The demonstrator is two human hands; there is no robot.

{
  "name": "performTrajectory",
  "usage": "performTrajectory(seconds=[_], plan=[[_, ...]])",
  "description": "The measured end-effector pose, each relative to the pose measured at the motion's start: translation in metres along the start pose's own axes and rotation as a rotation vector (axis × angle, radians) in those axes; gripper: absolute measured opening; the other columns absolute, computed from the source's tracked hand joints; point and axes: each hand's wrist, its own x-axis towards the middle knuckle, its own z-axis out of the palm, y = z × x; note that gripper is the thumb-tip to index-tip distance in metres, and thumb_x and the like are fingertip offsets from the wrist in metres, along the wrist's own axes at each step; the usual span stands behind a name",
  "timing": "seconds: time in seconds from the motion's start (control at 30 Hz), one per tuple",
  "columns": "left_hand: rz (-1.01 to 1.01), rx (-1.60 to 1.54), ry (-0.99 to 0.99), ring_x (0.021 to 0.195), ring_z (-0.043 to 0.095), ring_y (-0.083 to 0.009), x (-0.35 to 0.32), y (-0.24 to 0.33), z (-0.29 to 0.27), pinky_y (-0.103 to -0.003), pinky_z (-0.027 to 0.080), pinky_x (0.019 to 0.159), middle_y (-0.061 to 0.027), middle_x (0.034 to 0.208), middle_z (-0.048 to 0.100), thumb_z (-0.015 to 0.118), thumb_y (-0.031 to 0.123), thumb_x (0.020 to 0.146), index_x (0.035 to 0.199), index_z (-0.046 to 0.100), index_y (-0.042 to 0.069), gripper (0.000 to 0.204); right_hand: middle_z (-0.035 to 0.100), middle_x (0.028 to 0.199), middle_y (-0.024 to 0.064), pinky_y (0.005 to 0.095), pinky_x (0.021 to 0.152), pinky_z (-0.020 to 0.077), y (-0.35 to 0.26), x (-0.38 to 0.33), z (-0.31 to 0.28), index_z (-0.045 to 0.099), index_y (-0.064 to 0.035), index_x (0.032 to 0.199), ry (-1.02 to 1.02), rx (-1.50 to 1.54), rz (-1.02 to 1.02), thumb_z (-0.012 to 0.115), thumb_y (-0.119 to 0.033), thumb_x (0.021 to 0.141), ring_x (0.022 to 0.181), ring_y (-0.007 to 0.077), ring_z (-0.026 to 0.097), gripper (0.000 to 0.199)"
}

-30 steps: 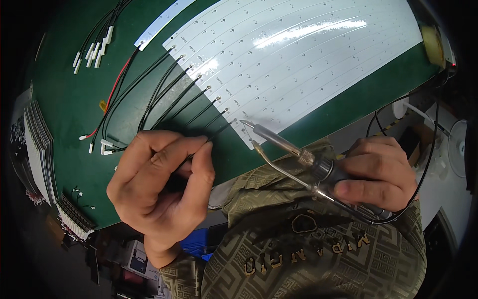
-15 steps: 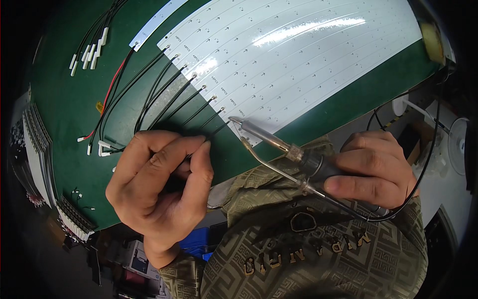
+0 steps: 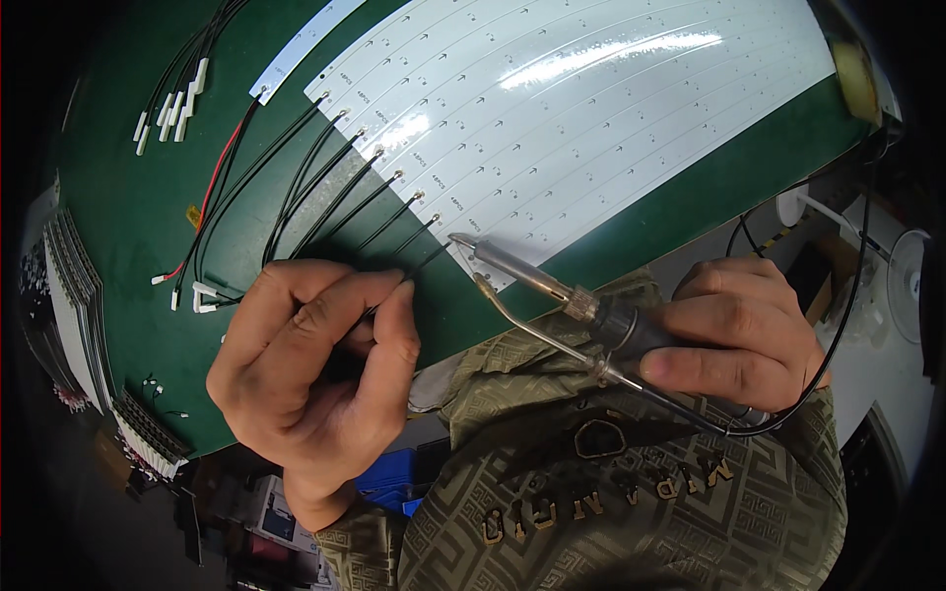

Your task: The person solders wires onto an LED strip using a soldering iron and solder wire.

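Observation:
My left hand (image 3: 296, 369) pinches a thin black wire (image 3: 430, 258) between thumb and forefinger. The wire's far end meets the lower left corner area of a white panel of printed strips (image 3: 552, 128). In my right hand (image 3: 734, 335) is a soldering iron (image 3: 522, 271) with a dark handle and a thin bent metal tube (image 3: 532, 325) fixed alongside. The iron's tip rests at the wire's end on the panel edge; the tube's end sits just below it. Several other black wires (image 3: 340, 202) are joined to pads along that edge and run down behind my left hand.
A separate strip (image 3: 296, 59) with a red and a black wire lies left of the panel on the green table (image 3: 128, 256). Wires with white connectors (image 3: 172, 108) lie at the far left. Stacked strips (image 3: 74, 295) stand at the left edge. A cable (image 3: 849, 315) loops past my right hand.
The panel's left side and its wires have shifted slightly left. The iron's tip has moved a little left with the wire's end; both hands stay nearly still.

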Motion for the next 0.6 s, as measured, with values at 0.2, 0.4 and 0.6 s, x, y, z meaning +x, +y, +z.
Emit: performTrajectory(seconds=[0.2, 0.4, 0.6], plan=[[0.013, 0.011, 0.011, 0.055, 0.046, -0.0078, 0.0018, -0.0005, 0.0013, -0.020, 0.037, 0.051, -0.0034, 0.080, 0.064, 0.081, -0.010, 0.073, 0.085, 0.079, -0.005, 0.013, 0.071, 0.100, 0.0163, 0.0278, 0.054, 0.0491, -0.0006, -0.0018, -0.0011, 0.076, -0.0018, 0.109, 0.012, 0.018, -0.005, 0.079, -0.001, 0.087, 0.063, 0.0182, 0.059, 0.023], [0.001, -0.002, 0.009, 0.055, 0.046, -0.0078, 0.0010, -0.0012, 0.0009, -0.020, 0.038, 0.052, -0.0039, 0.081, 0.064, 0.081, -0.009, 0.073, 0.086, 0.079, -0.006, 0.014, 0.072, 0.102, 0.0168, 0.0279, 0.054, 0.0494, -0.0010, -0.0043, -0.0026, 0.077, -0.0017, 0.110, 0.028, 0.028, -0.010, 0.079, -0.001, 0.087, 0.063, 0.0184, 0.059, 0.023], [-0.042, -0.049, 0.020, 0.059, 0.050, -0.0091, -0.0017, -0.0020, -0.0004, -0.020, 0.041, 0.056, -0.0072, 0.088, 0.066, 0.081, -0.010, 0.076, 0.092, 0.080, -0.007, 0.016, 0.072, 0.102, 0.0166, 0.0275, 0.054, 0.0492, -0.0023, -0.0050, -0.0055, 0.077, -0.0020, 0.110, 0.037, 0.058, 0.004, 0.079, -0.001, 0.087, 0.064, 0.0185, 0.059, 0.022]])
